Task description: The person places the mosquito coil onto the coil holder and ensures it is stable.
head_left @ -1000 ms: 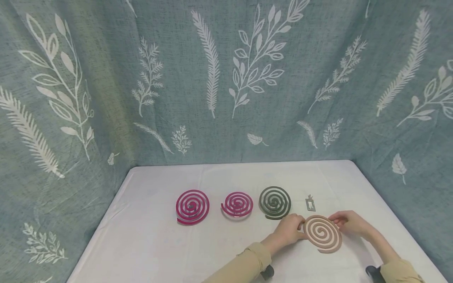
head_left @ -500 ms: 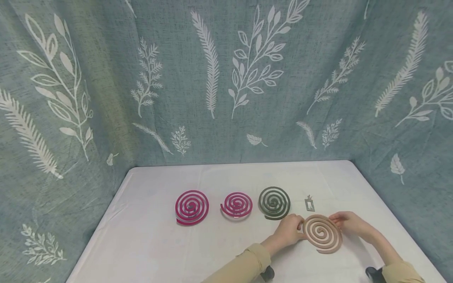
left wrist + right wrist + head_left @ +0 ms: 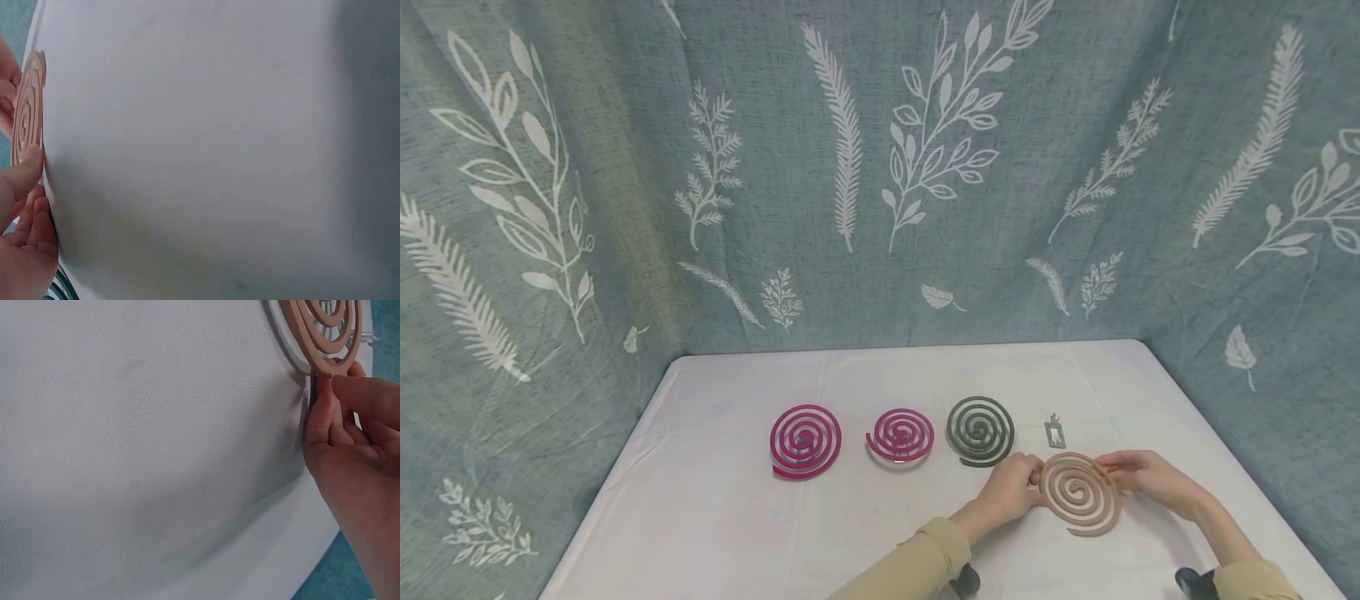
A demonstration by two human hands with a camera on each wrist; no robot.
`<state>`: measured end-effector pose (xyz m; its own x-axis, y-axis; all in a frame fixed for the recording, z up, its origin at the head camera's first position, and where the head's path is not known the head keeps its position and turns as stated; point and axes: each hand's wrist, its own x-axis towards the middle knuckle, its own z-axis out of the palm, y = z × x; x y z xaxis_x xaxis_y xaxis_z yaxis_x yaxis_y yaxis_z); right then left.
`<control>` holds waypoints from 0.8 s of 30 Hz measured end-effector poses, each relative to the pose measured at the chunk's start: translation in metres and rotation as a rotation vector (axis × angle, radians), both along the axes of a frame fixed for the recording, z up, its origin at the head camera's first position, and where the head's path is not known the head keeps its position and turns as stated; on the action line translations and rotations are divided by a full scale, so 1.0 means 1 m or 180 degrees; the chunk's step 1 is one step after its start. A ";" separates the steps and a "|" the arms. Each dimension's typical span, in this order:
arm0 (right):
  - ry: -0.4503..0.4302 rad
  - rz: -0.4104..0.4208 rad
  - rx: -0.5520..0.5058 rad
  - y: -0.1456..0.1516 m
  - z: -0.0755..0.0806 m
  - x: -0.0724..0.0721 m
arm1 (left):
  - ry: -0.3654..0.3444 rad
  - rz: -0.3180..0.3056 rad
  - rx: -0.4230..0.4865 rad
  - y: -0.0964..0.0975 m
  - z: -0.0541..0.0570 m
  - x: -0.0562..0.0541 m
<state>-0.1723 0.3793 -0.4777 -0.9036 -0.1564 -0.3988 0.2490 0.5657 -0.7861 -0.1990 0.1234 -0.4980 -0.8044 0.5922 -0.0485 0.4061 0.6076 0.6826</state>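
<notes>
Both hands hold a tan mosquito coil [image 3: 1077,489] at the right of the table in the head view. My left hand [image 3: 1009,487] pinches its left edge; in the left wrist view the thumb [image 3: 28,169] lies over the coil's face. At the opposite rim, my right hand [image 3: 1156,482] pinches with thumb and fingers, as the right wrist view also shows. The coil is tilted, its face toward the head camera. Just behind it lies a small metal coil stand [image 3: 1048,435]. A dark green mosquito coil [image 3: 980,431] lies beyond my left hand.
Two magenta mosquito coils stand in the row to the left: one flat-looking coil [image 3: 806,439] and a tilted coil [image 3: 901,433] with a light bit under its front edge. A white cloth [image 3: 715,517] covers the table. A patterned blue-green curtain [image 3: 880,308] closes off the back and sides.
Both hands keep their grip on the tan coil, which has turned very slightly, its loose end shifting a little left. The whole head view has drifted slightly. The other coils stay put.
</notes>
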 end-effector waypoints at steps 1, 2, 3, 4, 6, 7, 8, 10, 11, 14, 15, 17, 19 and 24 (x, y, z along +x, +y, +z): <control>0.0006 -0.0009 0.0000 0.000 0.000 0.000 | -0.0005 -0.0003 0.0055 -0.001 0.000 -0.001; 0.0014 -0.0018 -0.0009 0.000 0.000 0.001 | -0.0006 -0.0009 0.0107 -0.002 -0.001 -0.001; 0.0023 -0.0013 -0.0040 -0.001 0.000 0.001 | -0.0004 -0.0021 0.0164 -0.002 -0.001 -0.002; 0.0034 -0.0004 -0.0075 -0.001 0.001 0.001 | 0.0002 -0.0031 0.0210 -0.003 -0.001 -0.002; 0.0059 0.0018 -0.0147 -0.001 0.000 0.001 | 0.0008 -0.0051 0.0278 -0.005 -0.001 -0.004; 0.0066 0.0025 -0.0183 -0.001 0.000 0.001 | 0.0007 -0.0060 0.0304 -0.005 -0.001 -0.004; 0.0068 0.0035 -0.0221 -0.001 0.000 0.001 | 0.0001 -0.0071 0.0328 -0.006 -0.002 -0.005; 0.0083 0.0041 -0.0258 -0.002 -0.001 0.001 | 0.0004 -0.0090 0.0357 -0.006 -0.002 -0.006; 0.0096 0.0043 -0.0282 -0.002 -0.001 0.001 | 0.0023 -0.0107 0.0374 -0.007 -0.001 -0.006; 0.0125 0.0052 -0.0355 -0.001 -0.001 0.002 | 0.0111 -0.0209 0.0469 -0.008 0.000 -0.010; 0.0130 0.0044 -0.0371 -0.001 -0.001 0.002 | 0.0160 -0.0256 0.0520 -0.008 0.000 -0.011; 0.0144 0.0040 -0.0438 -0.001 -0.001 0.002 | 0.0275 -0.0342 0.0622 -0.009 0.000 -0.014; 0.0155 0.0022 -0.0544 0.001 -0.002 0.002 | 0.0340 -0.0407 0.0738 -0.010 -0.001 -0.017; 0.0304 0.0077 -0.1005 0.005 -0.005 0.000 | 0.0358 -0.0384 0.1063 -0.012 -0.001 -0.019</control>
